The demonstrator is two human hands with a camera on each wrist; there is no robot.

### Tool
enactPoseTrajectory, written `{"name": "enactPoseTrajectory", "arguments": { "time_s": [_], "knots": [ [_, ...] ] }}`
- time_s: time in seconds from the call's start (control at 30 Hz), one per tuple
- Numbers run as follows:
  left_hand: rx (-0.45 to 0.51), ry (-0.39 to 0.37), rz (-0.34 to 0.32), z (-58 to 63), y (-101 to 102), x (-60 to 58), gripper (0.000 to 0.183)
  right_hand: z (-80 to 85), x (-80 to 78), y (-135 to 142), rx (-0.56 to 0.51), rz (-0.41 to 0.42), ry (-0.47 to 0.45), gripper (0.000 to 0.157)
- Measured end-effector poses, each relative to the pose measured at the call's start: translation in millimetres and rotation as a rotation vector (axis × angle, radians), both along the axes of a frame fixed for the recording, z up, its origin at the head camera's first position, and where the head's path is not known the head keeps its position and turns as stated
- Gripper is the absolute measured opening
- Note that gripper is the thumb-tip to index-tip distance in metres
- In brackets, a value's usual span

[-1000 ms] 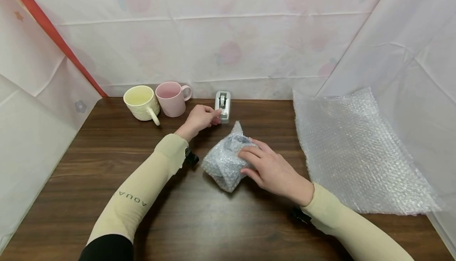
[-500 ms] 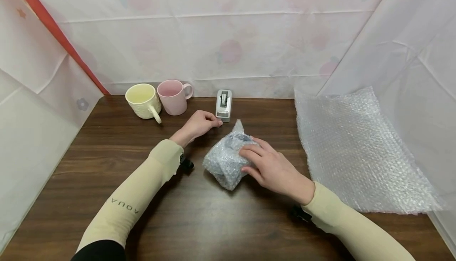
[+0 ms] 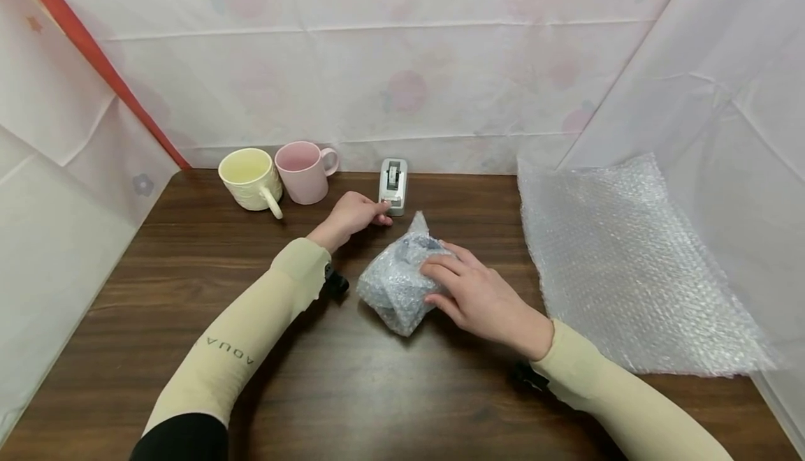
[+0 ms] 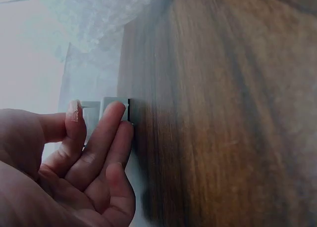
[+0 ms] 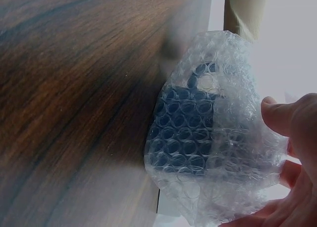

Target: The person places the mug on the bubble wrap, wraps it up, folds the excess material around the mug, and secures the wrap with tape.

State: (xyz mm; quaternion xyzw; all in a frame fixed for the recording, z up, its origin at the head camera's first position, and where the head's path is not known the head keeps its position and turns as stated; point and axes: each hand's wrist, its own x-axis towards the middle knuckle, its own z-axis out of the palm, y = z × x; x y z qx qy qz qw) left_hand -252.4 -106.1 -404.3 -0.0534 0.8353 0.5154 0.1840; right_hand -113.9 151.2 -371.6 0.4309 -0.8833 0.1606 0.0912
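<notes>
A bubble-wrapped bundle sits mid-table, its wrap gathered into a peak. Through the wrap, a dark blue mug with a handle shows in the right wrist view. My right hand holds the bundle from its right side, fingers over the top and thumb nearer me. At the near end of a grey tape dispenser, my left hand pinches a short bit of clear tape between thumb and index finger. The other left fingers are bent beside the dispenser's body.
A yellow mug and a pink mug stand side by side at the back left. Flat bubble wrap covers the right side of the brown wooden table. Printed cloth hangs behind and at both sides.
My left hand drew slightly back from the dispenser toward the near left, then returned to its near end. My right hand stays on the bundle, which has hardly moved.
</notes>
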Motion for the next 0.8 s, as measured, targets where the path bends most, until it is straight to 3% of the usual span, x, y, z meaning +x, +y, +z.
{"name": "enactPoseTrajectory", "arguments": {
  "time_s": [0.17,0.33,0.8],
  "knots": [
    [0.035,-0.049,-0.023,-3.2,1.7,-6.1,0.028,-0.8,0.0,0.2,-0.009,0.004,0.008,0.038],
    [0.009,-0.1,-0.037,-4.1,1.4,-13.4,0.029,-1.1,-0.8,-0.1,-0.009,0.005,0.006,0.037],
    [-0.036,-0.198,-0.1,4.2,3.6,-25.9,0.027,0.1,0.4,-0.2,-0.016,0.014,0.014,0.037]
  ]
}}
